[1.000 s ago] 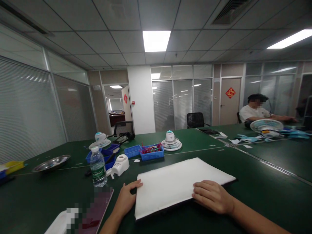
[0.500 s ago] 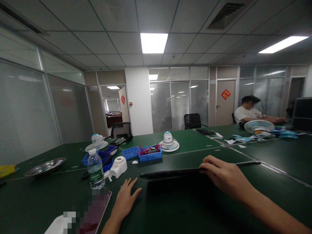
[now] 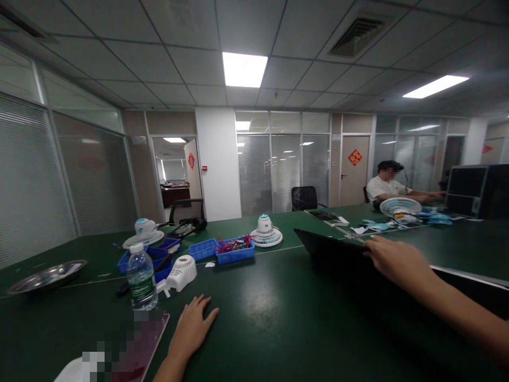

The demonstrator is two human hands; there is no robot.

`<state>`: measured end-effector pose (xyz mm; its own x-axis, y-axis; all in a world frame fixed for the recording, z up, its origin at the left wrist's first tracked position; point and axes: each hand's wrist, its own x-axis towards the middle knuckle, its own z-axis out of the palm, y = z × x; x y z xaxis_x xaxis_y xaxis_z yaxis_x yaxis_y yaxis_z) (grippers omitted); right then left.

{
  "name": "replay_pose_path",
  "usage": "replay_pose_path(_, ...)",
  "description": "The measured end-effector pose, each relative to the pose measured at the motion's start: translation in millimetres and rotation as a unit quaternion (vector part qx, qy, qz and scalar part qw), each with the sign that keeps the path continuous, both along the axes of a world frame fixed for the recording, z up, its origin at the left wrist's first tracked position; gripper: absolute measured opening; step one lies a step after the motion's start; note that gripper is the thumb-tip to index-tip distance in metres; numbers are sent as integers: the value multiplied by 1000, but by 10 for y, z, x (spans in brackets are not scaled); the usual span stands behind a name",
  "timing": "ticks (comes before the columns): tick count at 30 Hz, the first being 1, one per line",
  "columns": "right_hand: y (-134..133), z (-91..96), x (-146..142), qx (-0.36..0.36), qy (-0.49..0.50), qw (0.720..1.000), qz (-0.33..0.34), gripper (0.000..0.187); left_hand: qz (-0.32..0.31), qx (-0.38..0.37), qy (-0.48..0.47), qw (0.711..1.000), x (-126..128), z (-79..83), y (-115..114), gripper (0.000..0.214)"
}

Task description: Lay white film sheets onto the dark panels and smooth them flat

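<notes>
My right hand (image 3: 400, 261) grips the edge of a flat board (image 3: 338, 249), whose dark side faces me, lifted off the green table (image 3: 270, 313) toward the right. My left hand (image 3: 191, 329) lies flat on the table with fingers stretched out, holding nothing. Just left of it is a dark red tablet-like item (image 3: 139, 350), partly blurred. A water bottle (image 3: 141, 277) stands beyond that, beside a white fan housing (image 3: 180, 271).
Blue bins (image 3: 234, 249) with small parts, two white fan heads (image 3: 265, 233), (image 3: 143, 233) and a metal dish (image 3: 45, 276) sit at the back of the table. A seated person (image 3: 387, 185) works at the far right near another fan (image 3: 400, 207) and a dark box (image 3: 473, 191).
The white board that lay flat under both hands was tipped up by my right hand and swung to the right, dark side showing. My left hand let go and stayed flat on the table.
</notes>
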<state>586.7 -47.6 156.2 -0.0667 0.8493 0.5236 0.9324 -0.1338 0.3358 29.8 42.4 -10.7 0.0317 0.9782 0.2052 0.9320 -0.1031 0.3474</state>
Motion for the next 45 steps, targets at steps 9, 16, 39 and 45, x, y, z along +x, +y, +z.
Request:
replay_pose_path(9, 258, -278, 289, 17, -9, 1000, 3, 20, 23, 0, 9, 1000, 34, 49, -75, 61)
replay_pose_path(16, 295, -308, 263, 36, -25, 999, 32, 34, 20, 2, 1, 1000, 28, 68, -92, 62)
replay_pose_path(39, -470, -1484, -1867, 18, 41, 877, 478, 19, 10, 8, -160, 987, -71, 186, -61, 68)
replay_pose_path(45, 217, -1270, -1369, -76, 171, 953, 237, 38, -33, 2, -85, 996, 40, 74, -109, 60)
